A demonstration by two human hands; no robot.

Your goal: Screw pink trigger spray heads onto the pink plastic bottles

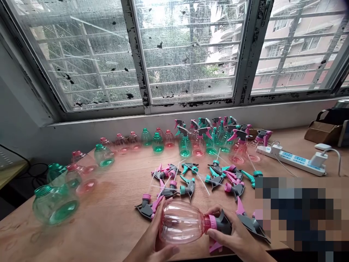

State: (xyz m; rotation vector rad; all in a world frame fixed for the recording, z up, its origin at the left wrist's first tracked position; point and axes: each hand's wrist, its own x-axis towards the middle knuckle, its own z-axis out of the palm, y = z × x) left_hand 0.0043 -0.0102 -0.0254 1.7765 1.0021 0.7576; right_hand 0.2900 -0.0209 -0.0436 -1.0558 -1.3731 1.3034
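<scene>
A clear pink bottle (pixel 181 222) lies sideways between my hands near the table's front edge, its neck pointing right. My left hand (pixel 154 236) is wrapped round the bottle's base. At the neck, my right hand (pixel 231 233) grips a grey spray head (pixel 224 222) with a pink collar, which sits on the bottle's mouth. Just beyond the bottle, several loose spray heads (pixel 187 187) in grey with pink or teal parts lie scattered, some with thin clear tubes.
Open green and pink bottles (pixel 56 205) curve along the left and back. Several bottles with spray heads (pixel 185 143) stand at the back centre. A white power strip (pixel 293 160) and a brown box (pixel 323 131) are on the right, below windows. A blurred patch covers the lower right.
</scene>
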